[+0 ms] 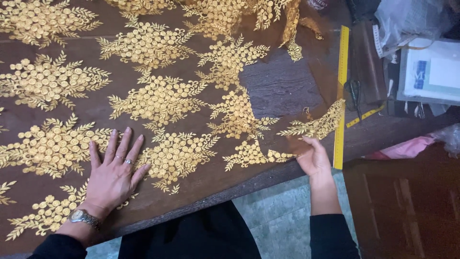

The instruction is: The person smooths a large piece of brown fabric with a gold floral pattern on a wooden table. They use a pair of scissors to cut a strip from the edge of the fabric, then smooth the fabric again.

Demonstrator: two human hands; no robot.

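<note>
A sheer net fabric with gold embroidered flower clusters (163,96) lies spread over a dark wooden table (282,86). My left hand (115,175) presses flat on it near the front edge, fingers spread, with rings and a wristwatch. My right hand (314,156) holds the fabric's right edge at the table's front, pinching the sheer net just below a gold embroidered corner piece (318,124).
A long yellow ruler (341,96) lies along the fabric's right side, scissors (355,96) and a yellow tape strip (364,116) beside it. Papers and plastic bags (421,57) pile up at the far right. Pink cloth (407,147) hangs off the edge. Tiled floor (278,216) shows below.
</note>
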